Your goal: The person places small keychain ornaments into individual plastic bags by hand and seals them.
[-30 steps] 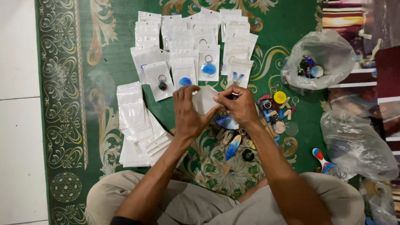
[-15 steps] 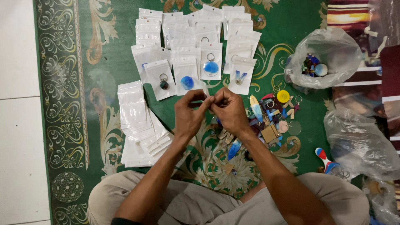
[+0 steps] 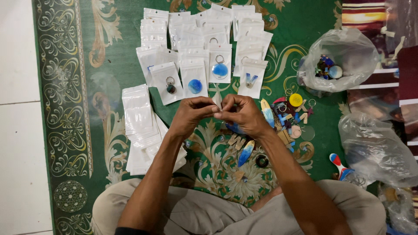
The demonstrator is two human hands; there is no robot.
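Observation:
My left hand [image 3: 191, 114] and my right hand [image 3: 244, 114] meet over the green carpet and pinch a small white plastic pouch [image 3: 217, 100] between their fingertips. What the pouch contains is hidden by my fingers. Just beyond my hands lie filled pouches with keychains: a dark one [image 3: 169, 83], a blue one [image 3: 194, 85], a round blue one [image 3: 220, 69] and a letter-shaped one [image 3: 251, 79]. Loose colourful keychains [image 3: 291, 118] are scattered to the right of my right hand, and a blue oval one [image 3: 246, 153] lies under my right wrist.
A stack of empty white pouches [image 3: 141, 124] lies to the left. More pouches [image 3: 204, 26] are spread at the top. A clear bag with trinkets [image 3: 339, 61] and another clear bag [image 3: 376, 148] sit at the right. White floor tiles [image 3: 17, 117] border the carpet [image 3: 87, 87].
My hands have drawn closer together and the pouch is now gripped tightly between the fingertips, folded smaller than a second ago. The view has shifted slightly.

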